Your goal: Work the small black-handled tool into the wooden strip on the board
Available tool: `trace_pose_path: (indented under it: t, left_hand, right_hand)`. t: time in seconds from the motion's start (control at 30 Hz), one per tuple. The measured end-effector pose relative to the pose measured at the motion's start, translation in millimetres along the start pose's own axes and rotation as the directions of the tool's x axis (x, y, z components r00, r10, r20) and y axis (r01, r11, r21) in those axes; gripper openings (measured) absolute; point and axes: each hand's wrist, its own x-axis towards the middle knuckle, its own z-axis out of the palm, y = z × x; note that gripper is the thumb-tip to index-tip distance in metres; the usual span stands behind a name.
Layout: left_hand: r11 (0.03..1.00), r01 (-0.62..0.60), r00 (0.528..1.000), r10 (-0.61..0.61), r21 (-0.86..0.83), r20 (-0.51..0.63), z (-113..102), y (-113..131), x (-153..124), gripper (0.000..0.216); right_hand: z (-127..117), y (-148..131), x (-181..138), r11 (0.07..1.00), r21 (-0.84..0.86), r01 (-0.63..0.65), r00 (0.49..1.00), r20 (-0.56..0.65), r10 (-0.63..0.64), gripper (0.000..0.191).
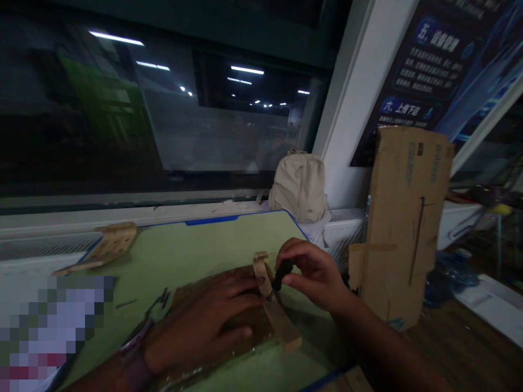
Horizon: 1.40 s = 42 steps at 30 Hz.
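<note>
My left hand (204, 321) lies flat with fingers stretched out on a brown wooden board (192, 294) on the green table mat (196, 245). Its fingertips touch a light wooden piece (280, 321) that stands curved at the top and runs toward me. My right hand (314, 272) is closed round the black handle of a small screwdriver (281, 275), whose tip points down at the wooden piece.
Another pale wooden part (106, 245) lies at the mat's far left. Small dark metal bits (161, 299) sit by the board. A beige backpack (300, 185) rests by the window, a cardboard box (404, 218) stands to the right. A blurred patch covers the lower left.
</note>
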Motion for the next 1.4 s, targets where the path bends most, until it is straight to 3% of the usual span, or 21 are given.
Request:
trace_pose_path:
  t: [0.13, 0.23, 0.37, 0.43, 0.53, 0.6, 0.73, 0.9, 1.0, 1.07, 1.13, 1.23, 1.4]
  left_hand:
    - [1.0, 0.019, 1.0, -0.019, 0.008, -0.004, 0.6, 0.0, -1.4, 0.048]
    - [0.999, 0.043, 0.999, -0.043, 0.013, 0.01, -0.3, 2.0, -0.9, 0.045]
    - [0.998, 0.058, 0.998, -0.059, 0.015, 0.038, -1.5, 3.3, 0.6, 0.046]
    - [0.999, 0.043, 0.999, -0.044, 0.014, 0.026, -2.0, 2.9, 1.2, 0.048]
    - [1.0, 0.02, 1.0, -0.02, 0.011, -0.003, -2.7, 2.4, 1.5, 0.046]
    - [1.0, 0.012, 1.0, -0.012, 0.01, -0.013, -2.8, 2.3, 1.4, 0.045]
    - [1.0, 0.018, 1.0, -0.018, 0.008, -0.002, -1.5, 2.1, 0.7, 0.046]
    - [0.999, 0.036, 0.999, -0.036, 0.023, 0.003, 0.2, 0.9, -0.2, 0.048]
    - [0.999, 0.041, 0.999, -0.042, 0.034, 0.009, 0.1, 0.6, 0.1, 0.047]
    - [0.999, 0.036, 0.999, -0.036, 0.032, 0.01, 0.0, 0.6, 0.4, 0.049]
    - [0.999, 0.03, 0.999, -0.031, 0.029, 0.015, -0.2, 0.8, 0.5, 0.05]
    - [0.999, 0.031, 0.999, -0.032, 0.024, 0.014, -0.6, 1.7, 0.4, 0.049]
    - [1.0, 0.004, 0.999, -0.003, 0.017, -0.033, -0.4, 2.2, 0.4, 0.05]
  right_hand:
    - [-1.0, 2.2, -1.7, 0.944, -0.315, 0.094, 0.989, -0.076, -0.124, 0.019]
    - [-7.6, 3.5, -1.4, 0.922, -0.385, 0.046, 0.991, -0.1, -0.091, 0.018]
    - [-13.0, 1.4, -1.3, 0.99, -0.082, -0.117, 0.993, 0.008, 0.118, 0.018]
    - [-11.0, -1.6, -1.8, 0.982, 0.087, -0.165, 0.985, 0.065, 0.159, 0.017]
    - [-4.0, -5.0, -1.9, 0.964, 0.24, -0.117, 0.99, 0.103, 0.094, 0.024]
    - [0.0, -4.6, -1.3, 0.967, 0.253, -0.033, 0.995, 0.101, 0.008, 0.03]
    - [0.3, 2.4, 0.3, 0.998, 0.039, 0.045, 0.998, 0.039, -0.046, 0.02]
    - [-6.0, 7.3, -0.5, 0.917, -0.394, -0.056, 0.984, -0.175, -0.016, 0.017]
    - [-9.0, 1.6, -0.2, 0.823, -0.567, 0.013, 0.98, -0.154, -0.122, 0.02]
    - [-9.7, -4.4, 1.0, 0.777, -0.618, 0.12, 0.976, -0.071, -0.207, 0.014]
    - [-8.5, -9.9, 2.3, 0.766, -0.602, 0.226, 0.969, 0.057, -0.241, 0.005]
    - [-3.3, -14.2, 2.1, 0.829, -0.477, 0.292, 0.954, 0.213, -0.213, 0.025]
    - [5.2, -12.0, -5.5, 0.978, -0.168, 0.127, 0.968, 0.234, -0.086, 0.034]
